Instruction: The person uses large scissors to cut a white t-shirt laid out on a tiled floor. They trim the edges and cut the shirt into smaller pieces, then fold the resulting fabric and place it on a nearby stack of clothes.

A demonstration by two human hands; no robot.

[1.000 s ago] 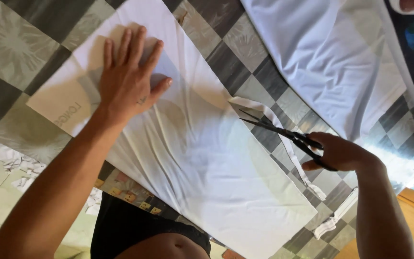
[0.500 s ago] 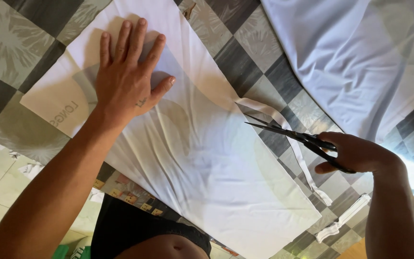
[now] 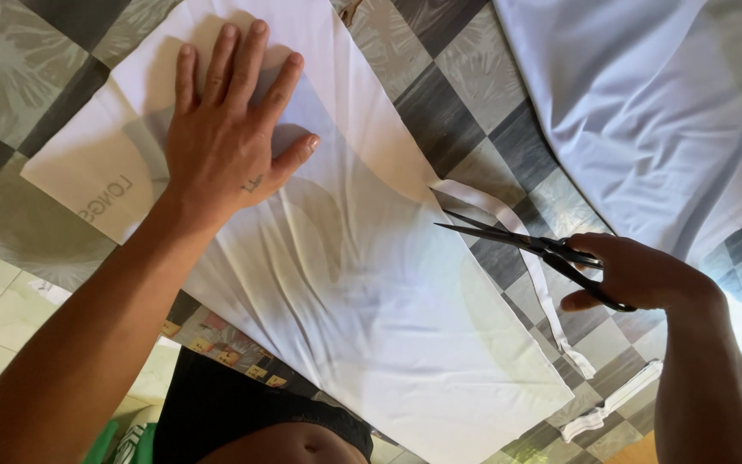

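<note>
Scissors (image 3: 530, 249) at white fabric (image 3: 371, 292) edge

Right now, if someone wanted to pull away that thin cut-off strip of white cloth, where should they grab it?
Probably the cut-off strip's loose lower end, coming from the table's near edge. That end lies free on the checkered tablecloth, clear of the scissors and the right hand.

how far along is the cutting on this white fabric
Done: a narrow trimmed strip already hangs loose along the near part of the white fabric's right edge. In hand: the right hand holds black scissors, blades at that edge about midway, while the left hand presses the fabric flat. Left: the edge beyond the blades, toward the far end, looks uncut.
</note>
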